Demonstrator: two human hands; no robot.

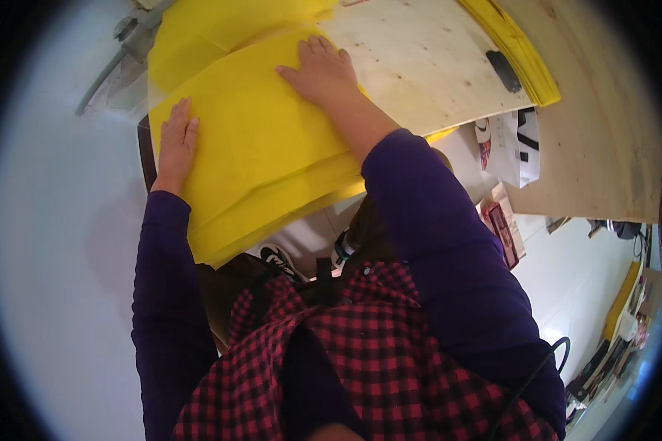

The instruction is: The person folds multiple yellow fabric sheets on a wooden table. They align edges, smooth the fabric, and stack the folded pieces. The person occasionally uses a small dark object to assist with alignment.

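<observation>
A wide yellow sheet (250, 140), apparently cloth or soft plastic in several layers, lies over the near left part of a wooden table and hangs past its front edge toward my lap. My left hand (176, 140) rests flat on its left edge, fingers stretched forward. Farther to the right, my right hand (324, 70) presses flat on the sheet near its far right corner, fingers spread. Neither hand grips anything. Beyond them, more yellow material (198, 29) is spread at the far left, partly under the sheet.
The wooden tabletop (419, 59) carries a folded yellow stack (518, 51) and a small dark object (503, 71) on the right. Beneath that side are a white printed bag (518, 147) and a red box (502, 231). A grey metal part (129, 37) stands at the far left.
</observation>
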